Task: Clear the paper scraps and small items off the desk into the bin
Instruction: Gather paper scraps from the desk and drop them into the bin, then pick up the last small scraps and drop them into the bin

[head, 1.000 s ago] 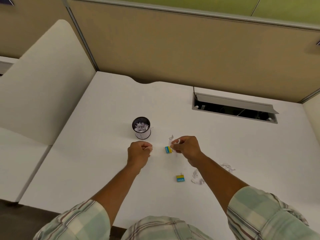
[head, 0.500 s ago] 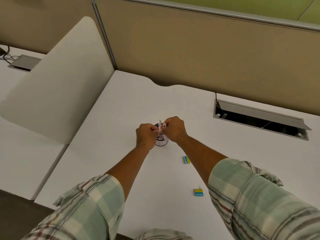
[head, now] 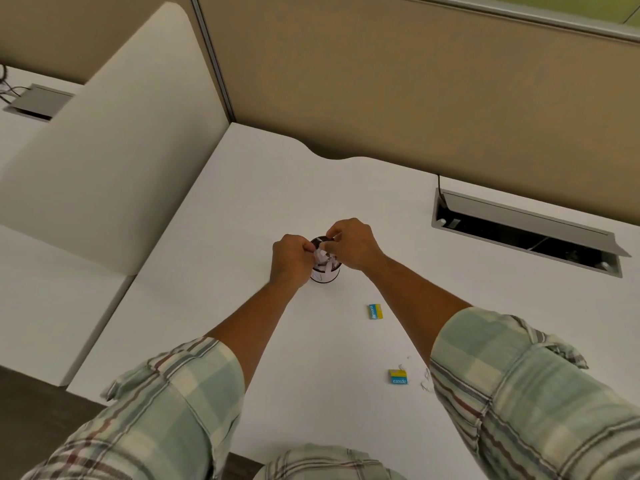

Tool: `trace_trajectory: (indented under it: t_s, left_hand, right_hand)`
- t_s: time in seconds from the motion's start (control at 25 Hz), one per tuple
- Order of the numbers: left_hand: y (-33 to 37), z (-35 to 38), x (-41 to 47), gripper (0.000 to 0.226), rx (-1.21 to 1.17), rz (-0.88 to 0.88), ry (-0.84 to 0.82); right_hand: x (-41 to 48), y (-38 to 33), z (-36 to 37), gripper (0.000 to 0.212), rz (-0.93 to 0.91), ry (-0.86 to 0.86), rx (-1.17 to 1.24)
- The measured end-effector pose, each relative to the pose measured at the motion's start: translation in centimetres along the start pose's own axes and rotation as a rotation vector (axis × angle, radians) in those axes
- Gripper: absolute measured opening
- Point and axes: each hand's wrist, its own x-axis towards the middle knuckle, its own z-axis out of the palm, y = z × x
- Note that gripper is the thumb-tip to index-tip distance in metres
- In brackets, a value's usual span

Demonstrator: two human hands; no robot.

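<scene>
A small round bin [head: 325, 274], white-walled with a dark rim, stands mid-desk and is heaped with white paper scraps [head: 322, 258]. My left hand [head: 290, 259] and my right hand [head: 353, 242] meet directly over its mouth, fingers curled and pinching scraps at the top of the heap. Both hands hide most of the rim. Two small blue-and-yellow boxes lie on the desk: one [head: 376, 311] just right of the bin, another [head: 398, 376] nearer me. A few tiny scraps [head: 425, 382] show beside my right sleeve.
The white desk [head: 242, 209] ends at a tan partition behind. An open cable tray [head: 526, 233] is sunk into the desk at the right. A white side divider [head: 114, 140] stands on the left, with a neighbouring desk beyond it.
Both hands carried scraps from the desk to the bin and now sit lower over its mouth. My view has shifted closer and to the left.
</scene>
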Motion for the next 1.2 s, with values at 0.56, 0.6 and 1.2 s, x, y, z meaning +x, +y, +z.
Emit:
trace_trajectory:
  t_s: [0.56,0.6,1.2]
  left_hand:
    - [-0.1,0.1,-2.7,0.023,0.018,0.121,0.127]
    - [0.1,0.3,-3.0,0.023,0.004,0.142,0.131]
    - [0.8,12.3,-13.3,0.009,0.098,0.241,-0.117]
  right_hand:
    - [-3.9,4.8,-2.6,0.009,0.109,0.261,0.310]
    - [-4.6,5.5,-2.9,0.008,0.114,0.258,0.315]
    - [-20.6,25.3,-8.1,0.012,0.377,0.315,0.319]
